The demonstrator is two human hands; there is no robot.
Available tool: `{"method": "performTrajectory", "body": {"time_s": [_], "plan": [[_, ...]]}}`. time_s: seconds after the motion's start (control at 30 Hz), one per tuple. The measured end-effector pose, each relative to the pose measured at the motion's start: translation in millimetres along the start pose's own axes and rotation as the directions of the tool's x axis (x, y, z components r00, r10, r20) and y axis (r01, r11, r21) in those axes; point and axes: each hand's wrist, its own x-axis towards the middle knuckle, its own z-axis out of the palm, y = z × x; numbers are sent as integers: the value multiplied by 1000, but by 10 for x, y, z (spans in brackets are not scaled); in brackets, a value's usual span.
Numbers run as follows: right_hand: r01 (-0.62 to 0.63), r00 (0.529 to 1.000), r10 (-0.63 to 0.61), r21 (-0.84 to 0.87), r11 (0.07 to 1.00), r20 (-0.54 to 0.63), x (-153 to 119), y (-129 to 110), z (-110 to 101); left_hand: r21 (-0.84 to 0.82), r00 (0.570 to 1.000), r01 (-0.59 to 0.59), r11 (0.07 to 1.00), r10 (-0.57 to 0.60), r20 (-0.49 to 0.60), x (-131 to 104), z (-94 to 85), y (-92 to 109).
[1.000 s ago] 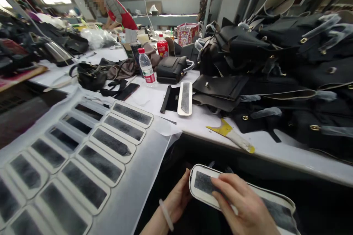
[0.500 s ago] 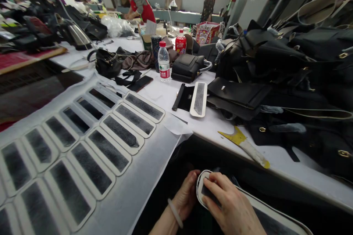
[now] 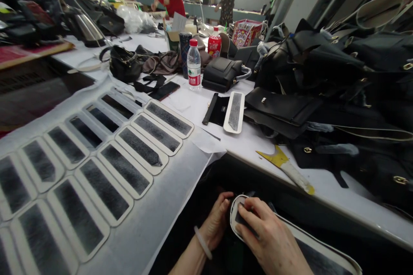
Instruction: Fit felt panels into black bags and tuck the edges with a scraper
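Note:
Low in the view, a long rounded panel (image 3: 322, 247) with a pale border and a dark middle strip lies over black material. My right hand (image 3: 269, 232) presses its bent fingers on the panel's near-left end, and the palm covers part of the strip. Just left of that end is my left hand (image 3: 214, 221), fingers curled in at the panel's edge, a pale bangle on the wrist. What its fingertips grip is hidden. Several similar panels (image 3: 127, 169) lie in rows on the pale sheet (image 3: 151, 219) at the left.
A yellow-and-white tool (image 3: 285, 165) lies near the table edge, with one panel (image 3: 234, 112) behind it. Black bags (image 3: 280, 107) are heaped at the right. A water bottle (image 3: 194, 66), a red bottle (image 3: 214, 43) and a phone (image 3: 165, 90) stand or lie further back. Two people are behind.
The view has shifted slightly. My left hand's fingers have lifted a little at the panel's edge. My right hand stays on the panel. The people at the back have changed posture.

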Motion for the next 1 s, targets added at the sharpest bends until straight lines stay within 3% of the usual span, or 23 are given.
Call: {"method": "performTrajectory", "body": {"time_s": [0.3, 0.47, 0.73, 0.9, 1.0], "plan": [[-4, 999, 3, -15, 1000, -51, 14, -14, 11, 129, 999, -25, 991, 19, 46, -17, 48, 167], [40, 994, -43, -31, 999, -99, -12, 21, 73, 210, 996, 50, 976, -63, 57, -38, 5, 236], [46, 972, -60, -68, 997, -225, -52, 7, 100, 237, 989, 139, 961, -147, 18, -177, 119, 191], [18, 971, -20, -8, 1000, -238, -54, -21, 86, 373, 961, 225, 900, -268, 68, -160, 86, 361], [11, 962, -6, 15, 1000, -273, -59, -14, 99, 429, 938, 297, 853, -345, 36, -205, 142, 496]]}}
